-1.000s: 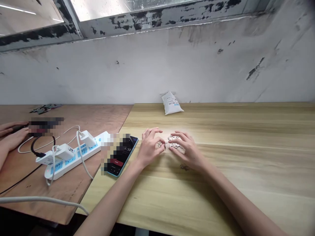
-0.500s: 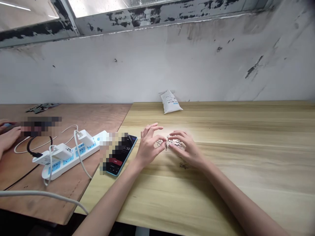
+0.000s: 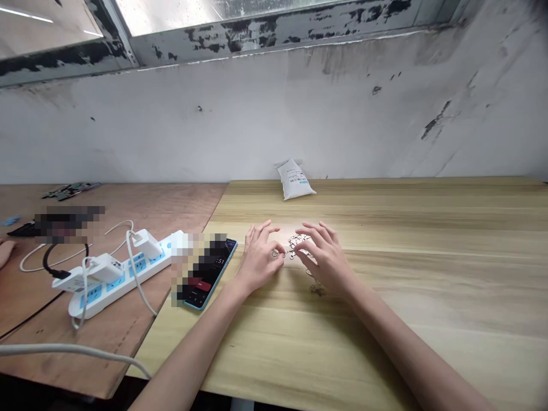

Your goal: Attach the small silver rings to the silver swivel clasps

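Note:
Over the light wooden table my left hand (image 3: 260, 257) has thumb and forefinger pinched on a small metal key ring (image 3: 274, 253). Facing it, my right hand (image 3: 324, 254) pinches the other end of the same small piece, its remaining fingers raised. The link between the fingertips is too small to make out clearly. Partly behind the right fingers lies a pile of silvery key rings (image 3: 297, 240). Closer to me, a few darker-looking metal rings (image 3: 317, 288) lie beside the right wrist, partly covered by it.
A white packet (image 3: 295, 180) with a label lies near the wall. Left of my forearm is a phone (image 3: 214, 277) with a lit screen. A white power strip (image 3: 132, 274) with plugs and cables sits on the brown table, where another person's hand (image 3: 5, 251) shows at the edge.
My fingertips have drawn slightly apart, with a small metal piece now stretched between them. More of the pile shows. The other person's hand has pulled back to the left.

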Available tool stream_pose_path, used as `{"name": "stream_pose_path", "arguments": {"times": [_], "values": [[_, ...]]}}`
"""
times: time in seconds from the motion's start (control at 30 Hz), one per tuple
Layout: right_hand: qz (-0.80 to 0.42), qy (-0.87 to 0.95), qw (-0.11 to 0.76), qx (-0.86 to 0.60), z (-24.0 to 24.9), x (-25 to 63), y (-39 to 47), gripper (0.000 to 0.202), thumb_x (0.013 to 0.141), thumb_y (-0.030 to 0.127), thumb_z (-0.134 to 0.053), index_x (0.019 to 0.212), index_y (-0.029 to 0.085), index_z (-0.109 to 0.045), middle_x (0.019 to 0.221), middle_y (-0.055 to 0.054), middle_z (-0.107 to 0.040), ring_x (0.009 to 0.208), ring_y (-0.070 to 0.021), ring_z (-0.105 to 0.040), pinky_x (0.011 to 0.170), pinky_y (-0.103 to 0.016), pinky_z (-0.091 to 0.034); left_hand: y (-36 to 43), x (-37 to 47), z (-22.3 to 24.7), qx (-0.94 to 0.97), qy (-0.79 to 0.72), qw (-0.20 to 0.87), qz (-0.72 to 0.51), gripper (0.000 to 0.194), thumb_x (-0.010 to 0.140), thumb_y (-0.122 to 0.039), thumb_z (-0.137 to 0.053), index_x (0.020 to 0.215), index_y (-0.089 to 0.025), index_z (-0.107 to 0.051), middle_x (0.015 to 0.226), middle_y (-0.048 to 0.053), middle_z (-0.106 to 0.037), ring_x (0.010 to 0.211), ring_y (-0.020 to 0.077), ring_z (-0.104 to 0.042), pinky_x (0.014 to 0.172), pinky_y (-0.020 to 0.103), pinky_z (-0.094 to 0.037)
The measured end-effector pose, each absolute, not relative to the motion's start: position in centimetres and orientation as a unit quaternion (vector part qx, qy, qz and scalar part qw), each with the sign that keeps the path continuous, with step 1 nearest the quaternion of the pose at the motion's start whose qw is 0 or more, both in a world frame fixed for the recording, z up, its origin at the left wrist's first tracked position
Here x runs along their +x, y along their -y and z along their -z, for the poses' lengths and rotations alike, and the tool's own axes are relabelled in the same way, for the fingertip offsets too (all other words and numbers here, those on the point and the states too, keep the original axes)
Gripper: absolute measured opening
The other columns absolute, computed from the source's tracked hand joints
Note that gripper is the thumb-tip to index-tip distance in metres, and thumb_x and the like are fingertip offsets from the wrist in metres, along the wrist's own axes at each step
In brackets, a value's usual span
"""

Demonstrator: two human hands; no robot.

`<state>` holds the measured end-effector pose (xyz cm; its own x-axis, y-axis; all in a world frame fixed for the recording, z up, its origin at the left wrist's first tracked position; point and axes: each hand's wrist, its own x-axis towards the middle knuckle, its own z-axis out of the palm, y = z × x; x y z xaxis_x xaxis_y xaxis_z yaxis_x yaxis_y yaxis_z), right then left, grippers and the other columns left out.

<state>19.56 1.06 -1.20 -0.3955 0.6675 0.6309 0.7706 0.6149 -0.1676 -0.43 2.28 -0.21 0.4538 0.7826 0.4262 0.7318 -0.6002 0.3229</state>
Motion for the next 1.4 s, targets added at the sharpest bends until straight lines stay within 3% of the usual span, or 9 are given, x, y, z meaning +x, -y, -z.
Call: {"name": "stream_pose_path", "arguments": {"times": [0.13, 0.23, 0.5, 0.7, 0.8, 0.97, 1.1, 1.2, 1.4], "values": [[0.137, 0.864, 0.310, -0.373, 1.0, 17.7, 0.0, 0.022, 0.095, 0.015, -0.046, 0.091, 0.024, -0.066, 0.138, -0.003, -0.056, 0.143, -0.0235, -0.030, 0.118, -0.050, -0.021, -2.4, -0.4, 0.8, 0.865, -0.440, 0.053, -0.236, 0.008, 0.084, -0.020, -0.060, 0.082, -0.022, -0.067, 0.135, 0.006, -0.054, 0.142, 0.0272, -0.030, 0.118, 0.060, -0.015], [0.139, 0.871, 0.312, -0.352, 0.8, 16.9, 0.2, 0.025, 0.095, 0.015, -0.044, 0.088, 0.023, -0.067, 0.145, -0.001, -0.049, 0.145, -0.0230, -0.026, 0.119, -0.050, -0.018, -2.6, -0.5, 0.9, 0.865, -0.452, 0.039, -0.213, 0.007, 0.082, -0.018, -0.061, 0.083, -0.020, -0.068, 0.137, 0.008, -0.054, 0.143, 0.0270, -0.028, 0.119, 0.060, -0.014], [-0.027, 0.803, 0.361, -0.473, 2.5, 20.2, -2.7, 0.019, 0.092, 0.031, -0.055, 0.084, 0.024, -0.071, 0.141, -0.003, -0.054, 0.146, -0.0282, -0.020, 0.111, -0.058, -0.029, -3.0, -1.3, 0.4, 0.865, -0.448, 0.020, -0.227, 0.012, 0.088, -0.021, -0.057, 0.083, -0.021, -0.068, 0.133, 0.007, -0.058, 0.144, 0.0263, -0.029, 0.119, 0.060, -0.011], [-0.069, 0.746, 0.366, -0.551, 4.0, 21.4, -4.0, 0.017, 0.087, 0.029, -0.059, 0.090, 0.023, -0.074, 0.136, -0.009, -0.058, 0.144, -0.0308, -0.025, 0.106, -0.057, -0.033, -2.0, 0.1, 0.4, 0.876, -0.397, 0.052, -0.269, 0.021, 0.092, -0.020, -0.051, 0.110, -0.022, -0.062, 0.127, 0.003, -0.064, 0.123, 0.0165, -0.057, 0.124, 0.050, -0.006], [-0.071, 0.730, 0.376, -0.566, 4.1, 21.4, -4.2, 0.018, 0.087, 0.029, -0.059, 0.092, 0.023, -0.075, 0.134, -0.010, -0.059, 0.143, -0.0312, -0.027, 0.105, -0.057, -0.034, -1.3, 1.7, 1.1, 0.904, -0.327, 0.041, -0.271, 0.018, 0.092, -0.022, -0.052, 0.104, -0.024, -0.066, 0.123, 0.002, -0.066, 0.123, 0.0168, -0.057, 0.124, 0.048, -0.006], [-0.065, 0.706, 0.409, -0.574, 4.2, 21.6, -4.5, 0.020, 0.087, 0.026, -0.056, 0.088, 0.023, -0.075, 0.130, -0.010, -0.062, 0.142, -0.0311, -0.031, 0.105, -0.056, -0.035, -0.8, 3.4, 2.2, 0.930, -0.277, -0.023, -0.241, 0.019, 0.092, -0.029, -0.053, 0.091, -0.026, -0.072, 0.133, 0.002, -0.059, 0.141, 0.0222, -0.036, 0.123, 0.051, -0.003], [-0.041, 0.679, 0.451, -0.578, 3.9, 21.9, -4.6, 0.020, 0.086, 0.026, -0.055, 0.087, 0.022, -0.075, 0.134, -0.012, -0.058, 0.142, -0.0316, -0.029, 0.104, -0.056, -0.036, -0.6, 3.9, 2.1, 0.927, -0.278, -0.063, -0.245, 0.015, 0.090, -0.033, -0.058, 0.089, -0.028, -0.072, 0.134, 0.002, -0.058, 0.141, 0.0261, -0.036, 0.119, 0.059, 0.007], [-0.037, 0.668, 0.463, -0.581, 3.8, 22.1, -4.6, 0.021, 0.087, 0.027, -0.054, 0.087, 0.022, -0.075, 0.135, -0.012, -0.058, 0.143, -0.0322, -0.029, 0.104, -0.057, -0.036, -0.5, 4.2, 2.0, 0.932, -0.257, -0.092, -0.237, 0.014, 0.089, -0.028, -0.059, 0.085, -0.029, -0.073, 0.133, 0.002, -0.059, 0.140, 0.0282, -0.037, 0.117, 0.064, 0.006], [-0.039, 0.675, 0.470, -0.567, 3.7, 22.2, -4.5, 0.020, 0.086, 0.025, -0.055, 0.085, 0.022, -0.074, 0.133, -0.012, -0.059, 0.142, -0.0329, -0.029, 0.104, -0.059, -0.035, -0.4, 4.4, 2.0, 0.925, -0.251, -0.120, -0.259, 0.020, 0.088, -0.020, -0.058, 0.071, -0.024, -0.068, 0.126, 0.002, -0.063, 0.136, 0.0254, -0.042, 0.120, 0.060, 0.002]]}}
